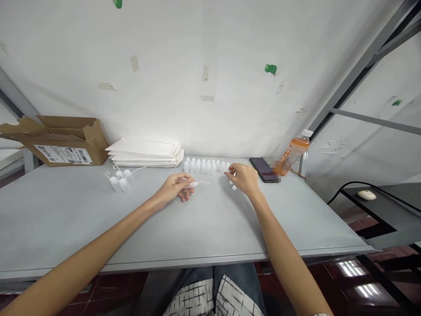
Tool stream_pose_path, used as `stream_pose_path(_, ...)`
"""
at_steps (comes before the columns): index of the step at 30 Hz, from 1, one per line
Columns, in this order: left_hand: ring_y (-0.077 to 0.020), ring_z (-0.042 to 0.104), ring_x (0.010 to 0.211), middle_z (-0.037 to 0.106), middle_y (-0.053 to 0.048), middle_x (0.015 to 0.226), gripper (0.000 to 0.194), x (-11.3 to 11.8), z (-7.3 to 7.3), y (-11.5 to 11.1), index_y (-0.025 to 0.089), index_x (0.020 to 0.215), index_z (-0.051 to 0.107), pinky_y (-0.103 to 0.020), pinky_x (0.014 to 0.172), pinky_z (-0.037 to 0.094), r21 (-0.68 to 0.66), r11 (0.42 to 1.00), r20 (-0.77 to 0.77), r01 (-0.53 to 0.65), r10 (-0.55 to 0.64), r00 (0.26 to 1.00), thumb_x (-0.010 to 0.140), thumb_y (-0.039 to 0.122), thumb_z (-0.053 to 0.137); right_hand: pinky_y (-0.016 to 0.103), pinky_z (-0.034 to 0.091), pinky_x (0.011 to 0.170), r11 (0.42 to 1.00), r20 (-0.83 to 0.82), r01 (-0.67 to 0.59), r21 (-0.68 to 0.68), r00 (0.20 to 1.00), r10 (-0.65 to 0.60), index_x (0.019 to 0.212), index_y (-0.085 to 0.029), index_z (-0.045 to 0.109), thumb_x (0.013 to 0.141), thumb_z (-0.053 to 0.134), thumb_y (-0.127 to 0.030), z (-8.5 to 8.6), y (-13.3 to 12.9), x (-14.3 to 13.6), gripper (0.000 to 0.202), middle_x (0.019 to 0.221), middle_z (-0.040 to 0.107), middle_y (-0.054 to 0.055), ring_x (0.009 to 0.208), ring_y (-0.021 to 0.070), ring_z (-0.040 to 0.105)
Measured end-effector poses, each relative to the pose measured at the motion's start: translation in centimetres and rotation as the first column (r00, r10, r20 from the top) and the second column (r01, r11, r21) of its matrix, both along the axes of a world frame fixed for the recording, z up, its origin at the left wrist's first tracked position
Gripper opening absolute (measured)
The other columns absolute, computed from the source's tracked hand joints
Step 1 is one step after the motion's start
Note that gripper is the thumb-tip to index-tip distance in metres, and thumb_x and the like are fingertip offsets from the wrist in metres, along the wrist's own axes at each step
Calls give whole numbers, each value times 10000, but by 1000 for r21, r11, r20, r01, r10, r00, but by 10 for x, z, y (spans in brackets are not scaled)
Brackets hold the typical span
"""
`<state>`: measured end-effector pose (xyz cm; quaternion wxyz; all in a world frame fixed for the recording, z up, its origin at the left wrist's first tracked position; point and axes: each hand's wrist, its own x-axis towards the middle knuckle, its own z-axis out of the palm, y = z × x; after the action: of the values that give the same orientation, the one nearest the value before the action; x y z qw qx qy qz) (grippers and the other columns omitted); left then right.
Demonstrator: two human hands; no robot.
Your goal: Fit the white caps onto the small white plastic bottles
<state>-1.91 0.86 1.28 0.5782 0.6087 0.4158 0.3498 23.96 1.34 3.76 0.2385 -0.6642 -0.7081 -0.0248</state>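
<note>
While low, right hand palm-down.

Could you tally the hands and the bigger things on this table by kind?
Hands: 2 (left hand, right hand)
Cardboard box: 1
White stack: 1
Phone: 1
Orange drink bottle: 1
Total: 6, leaving out the small white bottles, too crowded to count surely.

The small bottles are of translucent plastic, smooth. The table has a smooth surface with a soft shine. The box is of matt cardboard, the flat stack looks like paper, the trousers seem denim cloth, and the floor is glossy.
</note>
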Motion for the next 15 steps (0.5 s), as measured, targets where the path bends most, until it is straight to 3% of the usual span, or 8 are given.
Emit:
stream_pose_path(5, -140, 603, 524, 645, -41, 699, 366, 0, 1, -2, 155, 868, 578, -252, 462, 472, 9, 1000, -7, 1, -1, 1000, 788, 506, 645, 282, 336, 591, 996, 216, 19, -86, 977, 0, 867, -194, 716, 843, 600, -280, -11, 0, -18, 146, 906, 714, 82, 897, 226, 610)
stream_pose_path(15, -132, 601, 523, 653, -40, 706, 366, 1, 0, -2, 159, 852, 572, -242, 466, 462, 28, 999, -22, 30, -30, 999, 794, 515, 633, 298, 387, 645, 984, 297, 101, -146, 953, -54, 888, -186, 738, 817, 601, -251, -21, 7, -9, 168, 935, 705, 107, 919, 255, 599)
